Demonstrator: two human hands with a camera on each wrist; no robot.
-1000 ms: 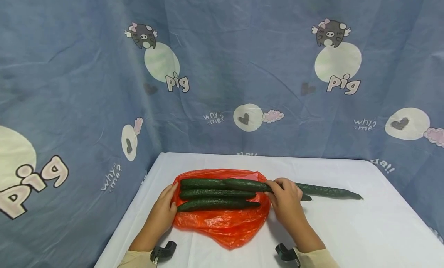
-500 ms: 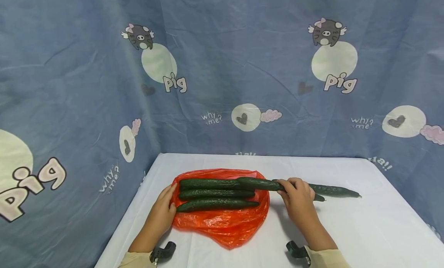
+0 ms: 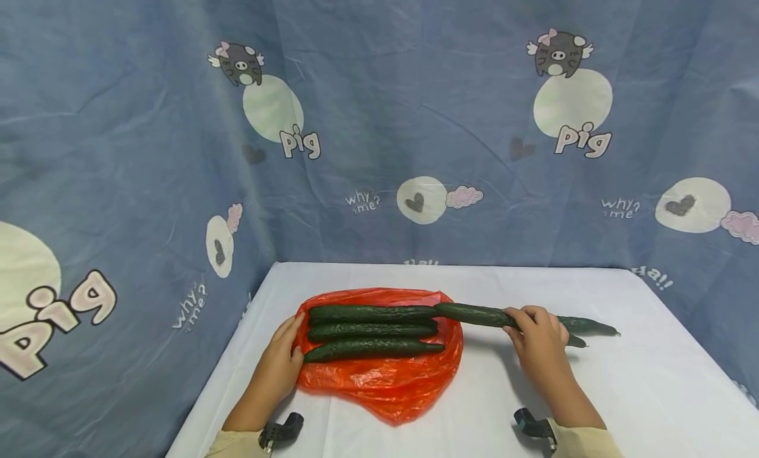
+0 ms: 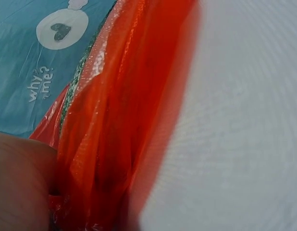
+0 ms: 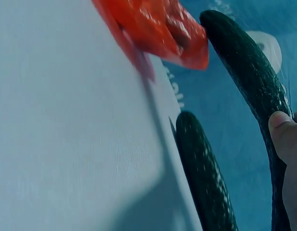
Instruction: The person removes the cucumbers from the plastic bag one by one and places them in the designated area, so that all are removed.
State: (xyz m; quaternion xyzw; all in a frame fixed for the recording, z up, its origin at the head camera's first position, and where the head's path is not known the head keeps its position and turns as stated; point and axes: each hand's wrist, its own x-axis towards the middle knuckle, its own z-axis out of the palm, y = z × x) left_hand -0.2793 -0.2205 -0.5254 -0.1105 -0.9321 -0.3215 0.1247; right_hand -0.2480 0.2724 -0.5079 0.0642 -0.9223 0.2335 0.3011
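Observation:
My right hand [image 3: 541, 343] grips a long dark green cucumber [image 3: 474, 314] near its middle. In the head view its left tip is at the right rim of the red plastic bag [image 3: 385, 382], and its other end shows past the hand. The right wrist view shows my thumb [image 5: 281, 122] pressed on it. At the bag's left edge my left hand [image 3: 275, 362] holds the plastic, thumb in front. Three cucumbers [image 3: 373, 349] lie side by side on the bag. Another cucumber [image 3: 587, 326] rests on the table at the right, partly hidden behind my right hand.
A white cloth [image 3: 640, 392] covers the table. Blue curtains [image 3: 367, 115] printed with pigs stand behind and on the left. Each wrist wears a dark strap-mounted camera, such as the right wrist camera [image 3: 534, 426].
My right hand has moved to the right with the cucumber, sliding it off the others until only its tip overlaps the bag. My left hand stays at the bag's left edge.

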